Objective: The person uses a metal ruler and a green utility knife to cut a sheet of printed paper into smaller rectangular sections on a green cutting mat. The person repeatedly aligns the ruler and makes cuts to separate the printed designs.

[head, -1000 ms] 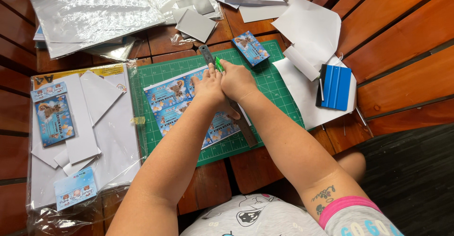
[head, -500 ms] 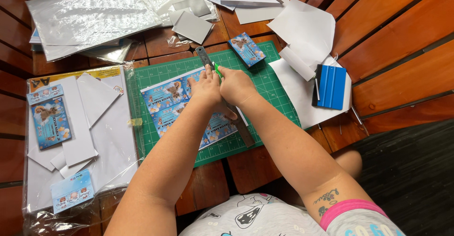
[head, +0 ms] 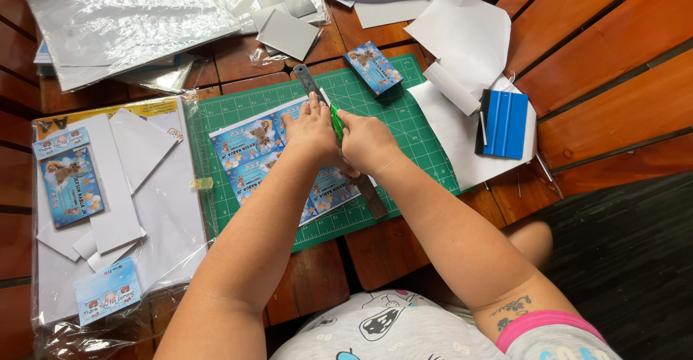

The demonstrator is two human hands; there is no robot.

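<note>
Two hands at work: left hand (head: pixel 312 130) flat, pinning metal ruler (head: pixel 310 85) on thin, limp printed sheet (head: pixel 249 150); right hand (head: pixel 369 142) clenched around green cutter (head: pixel 336 122).

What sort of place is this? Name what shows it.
Probably a home craft spot: a slatted wooden table holding a green cutting mat, printed sheet, metal ruler and blue squeegee.
</note>
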